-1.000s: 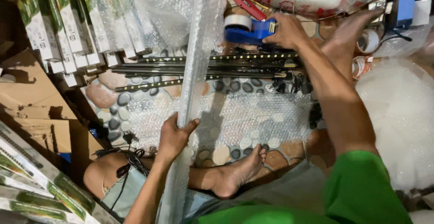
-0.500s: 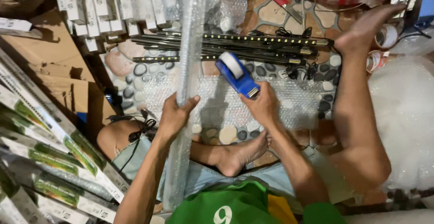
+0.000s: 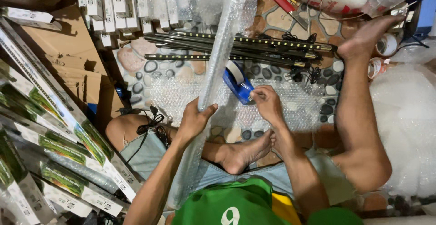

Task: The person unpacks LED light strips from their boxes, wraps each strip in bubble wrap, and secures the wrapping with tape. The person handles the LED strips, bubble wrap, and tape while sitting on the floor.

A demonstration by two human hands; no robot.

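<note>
- Bubble-wrap sheet (image 3: 281, 102) spread on the pebble floor (image 3: 181, 73), middle of the frame, with a bigger heap of wrap (image 3: 404, 129) down the right side.
- Stacks of long boxes (image 3: 54, 129) fill the left edge, more boxes (image 3: 113, 2) sit top left, and bare light strips (image 3: 236, 48) lie across the top middle.
- The bubble-wrapped strip (image 3: 222, 48) runs from the top centre down into the lap. Left hand (image 3: 193, 123) is closed round it about halfway, keeping it upright-ish.
- Right hand (image 3: 268, 104) pinches the tape end at the blue tape dispenser (image 3: 238, 84), just right of the wrapped strip.
- My take: keep the left grip tight so the wrap doesn't unroll, pull a short clean length of tape and lay it flat over the seam.
- Versus half a second ago: the dispenser has dropped lower and tipped toward the strip, and the right fingers have shifted to the tape end. Left hand has hardly moved.
</note>
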